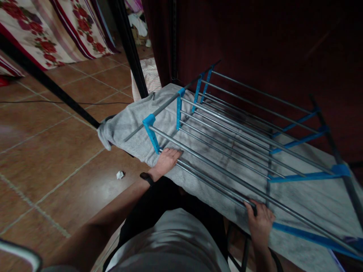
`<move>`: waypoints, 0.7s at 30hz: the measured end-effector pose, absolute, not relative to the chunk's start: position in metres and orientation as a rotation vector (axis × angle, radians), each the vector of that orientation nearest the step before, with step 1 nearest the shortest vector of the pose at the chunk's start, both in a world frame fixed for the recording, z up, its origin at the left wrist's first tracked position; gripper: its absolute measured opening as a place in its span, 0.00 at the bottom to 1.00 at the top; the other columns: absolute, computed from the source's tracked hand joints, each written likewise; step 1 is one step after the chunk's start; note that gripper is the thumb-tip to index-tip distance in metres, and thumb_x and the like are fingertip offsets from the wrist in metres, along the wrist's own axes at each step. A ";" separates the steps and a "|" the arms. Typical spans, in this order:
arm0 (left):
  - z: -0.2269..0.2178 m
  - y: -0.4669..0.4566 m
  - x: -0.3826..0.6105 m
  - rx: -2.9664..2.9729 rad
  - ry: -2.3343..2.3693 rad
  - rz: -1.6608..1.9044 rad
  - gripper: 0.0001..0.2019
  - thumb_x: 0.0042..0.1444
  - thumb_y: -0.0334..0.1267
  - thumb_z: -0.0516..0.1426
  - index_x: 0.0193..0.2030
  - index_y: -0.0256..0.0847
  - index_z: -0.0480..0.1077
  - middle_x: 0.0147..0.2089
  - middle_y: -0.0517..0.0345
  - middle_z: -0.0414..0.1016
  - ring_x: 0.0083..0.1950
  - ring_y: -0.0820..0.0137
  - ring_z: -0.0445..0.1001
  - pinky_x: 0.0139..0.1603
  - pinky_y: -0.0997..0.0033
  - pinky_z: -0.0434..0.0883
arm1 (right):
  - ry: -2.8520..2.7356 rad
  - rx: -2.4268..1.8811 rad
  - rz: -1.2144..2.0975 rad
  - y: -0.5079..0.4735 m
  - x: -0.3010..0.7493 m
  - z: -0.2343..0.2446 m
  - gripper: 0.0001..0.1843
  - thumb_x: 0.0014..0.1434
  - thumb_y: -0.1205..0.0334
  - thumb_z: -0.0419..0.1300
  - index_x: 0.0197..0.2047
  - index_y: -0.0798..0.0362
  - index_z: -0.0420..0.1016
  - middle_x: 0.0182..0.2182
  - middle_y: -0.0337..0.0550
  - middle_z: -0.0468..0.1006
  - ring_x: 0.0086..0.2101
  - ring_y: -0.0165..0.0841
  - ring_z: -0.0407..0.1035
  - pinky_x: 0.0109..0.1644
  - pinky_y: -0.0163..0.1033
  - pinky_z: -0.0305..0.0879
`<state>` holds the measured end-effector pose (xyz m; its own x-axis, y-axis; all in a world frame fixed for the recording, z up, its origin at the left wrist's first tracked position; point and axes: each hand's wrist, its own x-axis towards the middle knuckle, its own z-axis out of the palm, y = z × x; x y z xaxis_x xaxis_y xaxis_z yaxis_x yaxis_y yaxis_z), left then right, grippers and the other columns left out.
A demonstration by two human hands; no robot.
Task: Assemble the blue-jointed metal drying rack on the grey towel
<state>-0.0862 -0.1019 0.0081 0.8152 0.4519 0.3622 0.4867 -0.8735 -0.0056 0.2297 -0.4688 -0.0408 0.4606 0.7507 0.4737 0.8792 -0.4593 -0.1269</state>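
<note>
A shoe rack (227, 116) of grey metal tubes and blue plastic brackets lies across a grey cloth (127, 117) in front of me. My left hand (168, 160) is closed round the near lower tubes, close to a blue bracket (152, 134) at the left end. Farther right along those same tubes, my right hand (259, 219) grips them, its fingers curled over beside a dark piece. Part of the tubes under both hands is hidden. Another blue bracket (306, 236) runs out to the right of my right hand.
A dark red panel (255, 45) stands behind the rack. Black frame posts (132, 49) rise at the left, past a tiled floor (85, 121). Crumpled white paper (120, 175) lies on the tiles, with a thin cable (85, 102) beyond and a floral curtain (65, 26) at the back.
</note>
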 end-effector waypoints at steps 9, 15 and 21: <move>0.004 -0.100 -0.085 -2.868 -0.696 -0.534 0.12 0.63 0.27 0.50 0.45 0.39 0.73 0.35 0.52 0.74 0.37 0.63 0.70 0.41 0.61 0.61 | -1.411 -2.357 -0.491 -0.470 0.230 -0.040 0.30 0.65 0.36 0.47 0.44 0.53 0.76 0.35 0.49 0.79 0.41 0.44 0.69 0.51 0.48 0.56; 0.003 -0.100 -0.085 -2.863 -0.714 -0.520 0.12 0.63 0.26 0.50 0.45 0.39 0.73 0.34 0.52 0.74 0.37 0.63 0.70 0.41 0.62 0.60 | -1.417 -2.365 -0.499 -0.470 0.229 -0.040 0.30 0.65 0.36 0.47 0.43 0.54 0.76 0.35 0.49 0.79 0.40 0.44 0.69 0.51 0.48 0.56; 0.003 -0.101 -0.085 -2.859 -0.721 -0.537 0.11 0.63 0.26 0.50 0.44 0.39 0.73 0.35 0.52 0.74 0.37 0.63 0.70 0.41 0.62 0.60 | -1.368 -2.365 -0.511 -0.470 0.231 -0.044 0.30 0.65 0.35 0.48 0.44 0.54 0.76 0.35 0.49 0.78 0.41 0.44 0.69 0.52 0.49 0.56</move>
<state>-0.0853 -0.1012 0.0034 0.8209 0.4308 0.3748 0.4823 -0.8745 -0.0511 0.2306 -0.4696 -0.0436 0.4658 0.7452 0.4772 0.8755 -0.4663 -0.1264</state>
